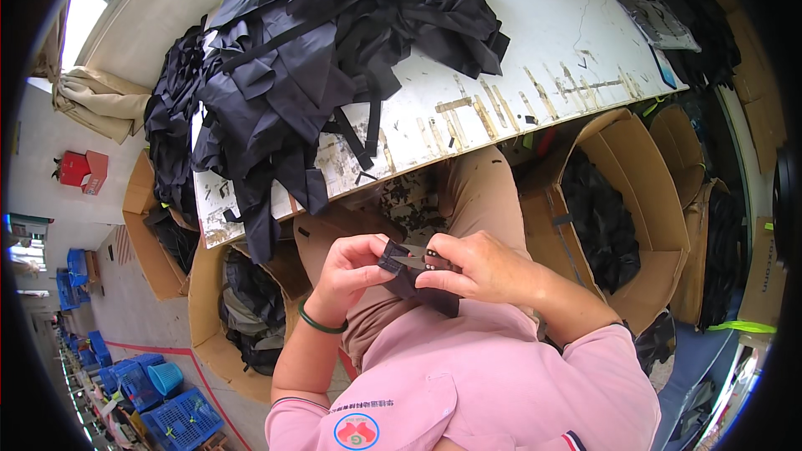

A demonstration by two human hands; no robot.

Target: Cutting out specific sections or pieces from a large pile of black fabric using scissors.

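Observation:
Over my lap, my left hand (352,271) pinches the edge of a black fabric piece (393,257) between thumb and fingers. The rest of that piece hangs down below my hands onto my lap. My right hand (472,266) is closed around a pair of small thread snips (415,262) with a dark grip and metal blades. The blades point left and meet the fabric edge close to my left fingertips. Whether they are cutting a thread cannot be made out.
A large heap of black fabric pieces (334,42) covers the left of the white worktable (535,42), some hanging over its edge. Cardboard boxes (647,192) with dark fabric stand on both sides of my legs. A clear plastic packet (656,21) lies at the table's right. Blue crates (184,419) stand farther left.

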